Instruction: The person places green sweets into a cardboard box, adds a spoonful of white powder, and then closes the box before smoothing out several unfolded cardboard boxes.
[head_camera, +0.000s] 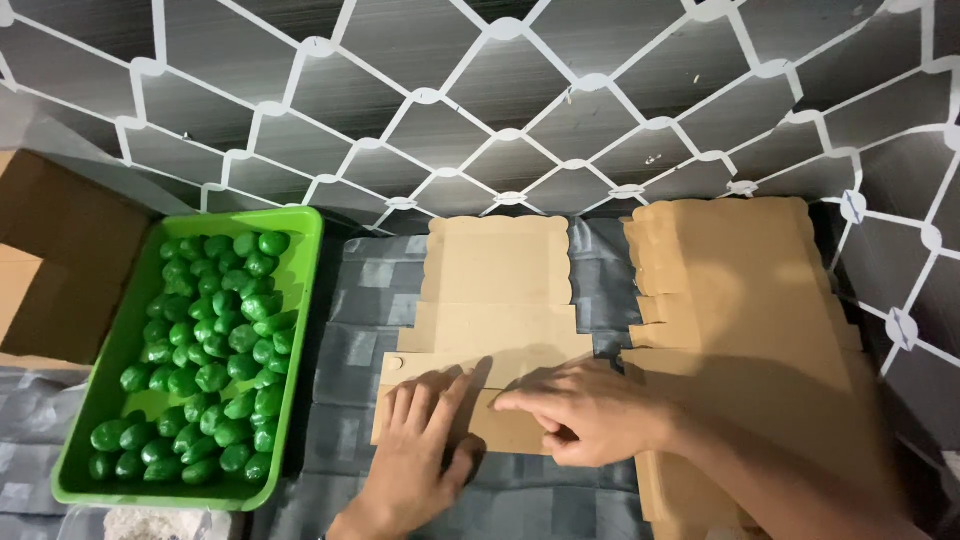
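— Under both hands, flat on the grey checked cloth (350, 300) of the desk, lies a brown cardboard cut-out (495, 290); why is it pinned like that?

— The left hand (420, 450) lies spread, palm down, fingers (440, 395) open and gripping nothing, so its weight seems to hold the near flap still; the right hand (590, 410) presses beside it, forefinger stretched along what looks like a fold line, the other fingers curled under; whether they pinch the card's edge I cannot tell.

— And what sits around them?

— Just right of the right hand, a stack of the same flat cardboard (735, 290), within easy reach; well left of the left hand, a green tray (300, 300) full of small green wrapped pieces (205, 360); beyond the tray, an open brown carton (60, 260); past the fingertips, a dark wall with white netting (500, 100).

— So the card stays flat?

— Yes; scalloped end away from the fingers, no flap raised yet.
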